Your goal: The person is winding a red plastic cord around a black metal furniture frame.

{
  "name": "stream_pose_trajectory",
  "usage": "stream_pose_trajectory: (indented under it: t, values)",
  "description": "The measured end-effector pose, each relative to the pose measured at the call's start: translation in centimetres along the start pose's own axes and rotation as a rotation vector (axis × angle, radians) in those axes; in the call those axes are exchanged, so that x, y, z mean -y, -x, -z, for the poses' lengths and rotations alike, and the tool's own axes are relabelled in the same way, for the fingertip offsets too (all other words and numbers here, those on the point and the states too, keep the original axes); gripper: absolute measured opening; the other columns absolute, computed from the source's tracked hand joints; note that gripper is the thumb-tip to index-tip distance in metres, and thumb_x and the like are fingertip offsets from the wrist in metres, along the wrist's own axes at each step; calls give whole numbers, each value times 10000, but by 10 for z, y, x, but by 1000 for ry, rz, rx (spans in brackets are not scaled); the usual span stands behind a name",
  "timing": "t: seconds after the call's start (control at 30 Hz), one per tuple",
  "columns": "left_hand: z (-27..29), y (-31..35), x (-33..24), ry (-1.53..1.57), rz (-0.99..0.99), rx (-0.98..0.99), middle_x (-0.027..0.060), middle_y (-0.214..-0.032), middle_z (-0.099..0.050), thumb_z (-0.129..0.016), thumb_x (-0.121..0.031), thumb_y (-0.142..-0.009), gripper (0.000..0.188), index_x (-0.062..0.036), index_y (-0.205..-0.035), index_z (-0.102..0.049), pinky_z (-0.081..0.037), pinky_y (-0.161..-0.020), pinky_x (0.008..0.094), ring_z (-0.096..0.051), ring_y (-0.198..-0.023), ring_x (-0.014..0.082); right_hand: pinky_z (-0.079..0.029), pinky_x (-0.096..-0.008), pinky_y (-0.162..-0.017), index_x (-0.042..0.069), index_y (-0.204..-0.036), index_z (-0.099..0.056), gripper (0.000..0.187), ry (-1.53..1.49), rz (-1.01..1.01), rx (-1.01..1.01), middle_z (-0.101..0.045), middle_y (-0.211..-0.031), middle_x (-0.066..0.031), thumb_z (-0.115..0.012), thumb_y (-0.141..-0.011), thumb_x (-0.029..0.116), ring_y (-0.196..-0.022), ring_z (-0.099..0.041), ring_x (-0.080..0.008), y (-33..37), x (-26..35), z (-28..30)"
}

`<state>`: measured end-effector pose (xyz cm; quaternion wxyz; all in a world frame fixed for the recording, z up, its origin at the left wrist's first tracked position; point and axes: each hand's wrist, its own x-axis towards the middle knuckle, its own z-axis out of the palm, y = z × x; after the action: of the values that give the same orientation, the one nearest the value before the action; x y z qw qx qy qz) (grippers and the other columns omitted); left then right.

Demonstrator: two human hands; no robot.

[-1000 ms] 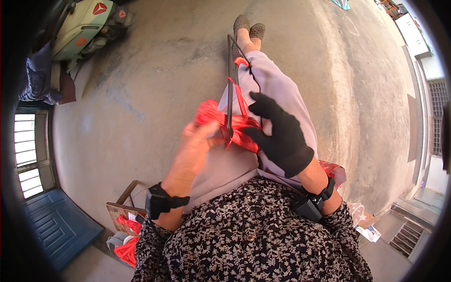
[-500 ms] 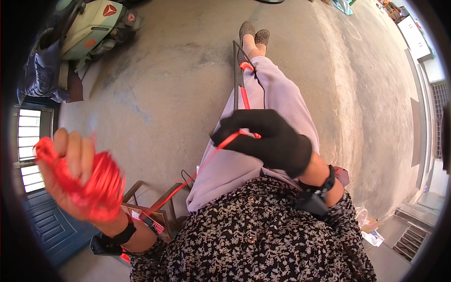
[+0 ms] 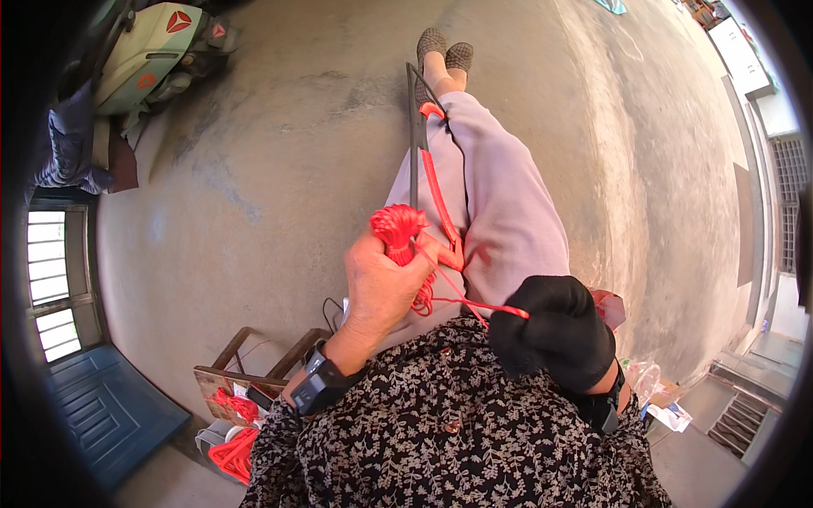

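My left hand [image 3: 383, 284] is bare and grips a bundle of red cord [image 3: 398, 227] over my lap. A red strand [image 3: 466, 300] runs from the bundle to my right hand [image 3: 555, 332], which wears a black glove and is closed on the strand near my belly. Another length of red cord [image 3: 436, 190] lies along my leg up to a dark metal bar [image 3: 413, 144] that stands against my light trousers [image 3: 500, 203], and it is tied near the bar's top end. My feet in grey shoes [image 3: 445, 51] rest on the concrete floor.
A wooden stool or crate [image 3: 233, 381] with more red cord [image 3: 230, 449] stands at my lower left. A parked scooter [image 3: 157, 51] is at the upper left, and a blue door [image 3: 93, 415] at the left. Bags and boxes [image 3: 656, 398] lie at the lower right.
My left hand has swung from far out at my left side back over my lap with the red bundle. My gloved right hand has dropped lower toward my belly, pulling the strand.
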<state>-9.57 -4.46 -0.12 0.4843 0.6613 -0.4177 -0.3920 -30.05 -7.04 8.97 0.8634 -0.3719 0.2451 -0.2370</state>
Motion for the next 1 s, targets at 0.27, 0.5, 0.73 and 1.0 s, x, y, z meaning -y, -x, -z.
stream_pose_trajectory:
  t: [0.27, 0.5, 0.73, 1.0]
  values:
    - [24, -8, -7, 59, 22, 90, 31, -844, -631, -713, -20, -765, 327, -12, -1055, -563, -492, -631, 250, -596, -729, 89, -374, -198, -489, -15, -930, -641, 167, 210, -53, -69, -619, -701, -42, -530, -892, 103, -589, -556, -65, -6, 37, 6]
    - [74, -31, -19, 65, -186, -226, 83, -943, -609, -605, 6, -825, 287, -24, -1104, -547, -500, -760, 343, -605, -876, 161, -513, -320, -731, 107, -1103, -640, 304, 1250, 440, -619, -675, -952, -95, -684, -814, 193, -816, -656, -191, -79, -20, 84]
    - [34, -31, 11, -832, -504, 149, 156, -1041, -616, -631, 53, -746, 305, -11, -1040, -582, -516, -783, 310, -613, -1013, 231, -503, -385, -697, 125, -1072, -615, 312, 1475, 144, -262, -650, -917, -94, -689, -786, 224, -812, -640, -286, -95, -44, 56]
    - [39, -24, -19, -27, -148, 75, 139, -1119, -604, -607, 37, -786, 427, -17, -1200, -519, -531, -708, 277, -614, -970, 212, -419, -402, -989, 8, -1134, -550, 342, 263, 296, -231, -611, -1162, -131, -608, -858, 202, -1124, -551, -252, -67, -11, 72]
